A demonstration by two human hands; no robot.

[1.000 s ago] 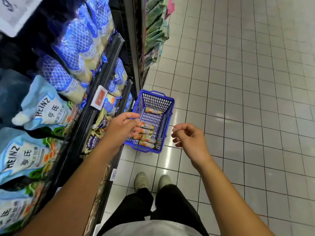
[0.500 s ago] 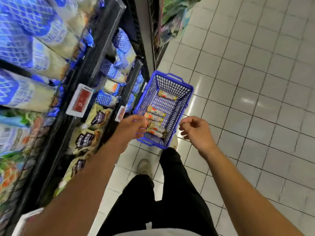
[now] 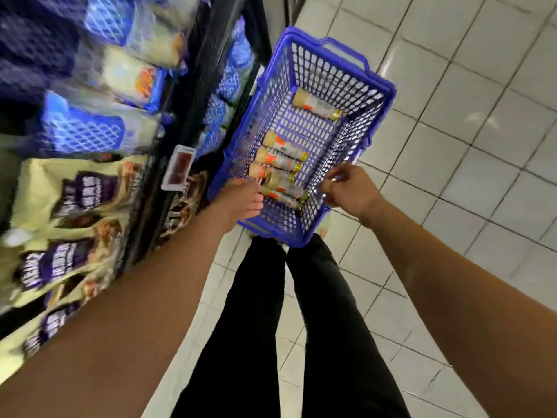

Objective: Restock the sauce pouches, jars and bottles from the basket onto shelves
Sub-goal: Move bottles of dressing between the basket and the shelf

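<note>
A blue plastic basket (image 3: 376, 86) stands on the tiled floor beside the shelving. Inside lie several sauce bottles with gold caps: one alone at the far end (image 3: 316, 105) and a row nearer me (image 3: 283, 159). My left hand (image 3: 238, 197) reaches over the near left rim, thumb and fingers on either side of the end of the closest bottles. Blur hides whether it grips one. My right hand (image 3: 349, 191) hovers at the basket's right rim with fingers loosely curled, holding nothing.
Shelves on the left hold blue-and-white pouches (image 3: 90, 131) above and yellow Heinz pouches (image 3: 75, 191) below, with a red price tag (image 3: 179, 167) on the shelf edge. My legs in black trousers (image 3: 271, 327) stand just behind the basket. White floor tiles (image 3: 452, 146) stretch to the right.
I have bent lower, so the basket looks larger and closer. My left hand has gone down into the basket to the nearest bottles. My right hand has come down to the right rim.
</note>
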